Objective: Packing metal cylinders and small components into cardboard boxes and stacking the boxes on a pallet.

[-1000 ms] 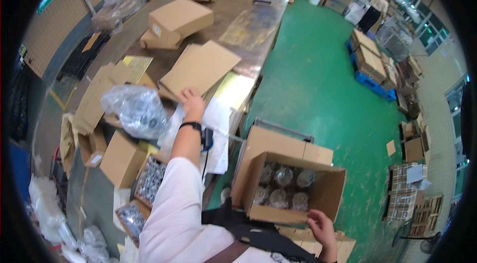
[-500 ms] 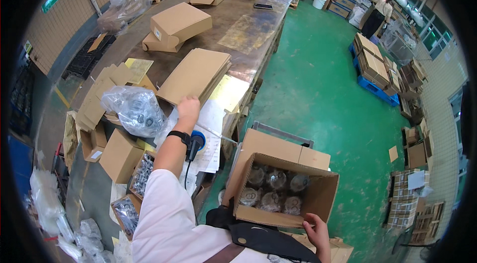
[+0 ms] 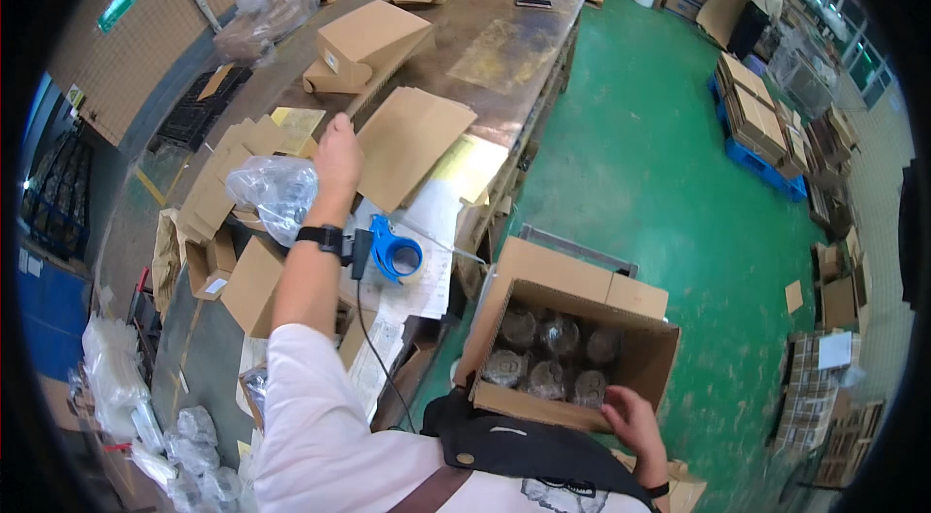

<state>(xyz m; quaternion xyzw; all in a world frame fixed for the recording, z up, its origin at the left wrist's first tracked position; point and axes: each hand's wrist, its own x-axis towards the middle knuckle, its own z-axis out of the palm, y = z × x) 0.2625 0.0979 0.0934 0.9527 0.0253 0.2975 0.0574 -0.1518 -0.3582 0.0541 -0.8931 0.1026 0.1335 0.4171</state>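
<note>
My left hand [image 3: 338,159] is closed on a cardboard sheet [image 3: 388,75], which stands nearly edge-on beside a stack of flat cardboard sheets [image 3: 417,140] on the worktable. My right hand [image 3: 635,419] holds the near right rim of an open cardboard carton [image 3: 506,404]. Inside the carton stand several round clear items wrapped in plastic [image 3: 560,334]. Just right of my left forearm lies a blue tape dispenser [image 3: 390,249] on printed papers. A clear plastic bag [image 3: 272,191] rests left of my left wrist, partly hidden by the arm.
Closed cardboard boxes [image 3: 373,33] and a phone [image 3: 533,3] sit farther along the worktable [image 3: 465,91]. Upright cardboard pieces [image 3: 228,169] line its left side. Across the green floor, a blue pallet [image 3: 752,159] bears flat cartons. Plastic bags [image 3: 116,368] hang low at left.
My left hand has moved up and left, lifting a cardboard sheet off the stack and tilting it on edge. The tape dispenser shows more fully now. My right hand stays at the carton's rim.
</note>
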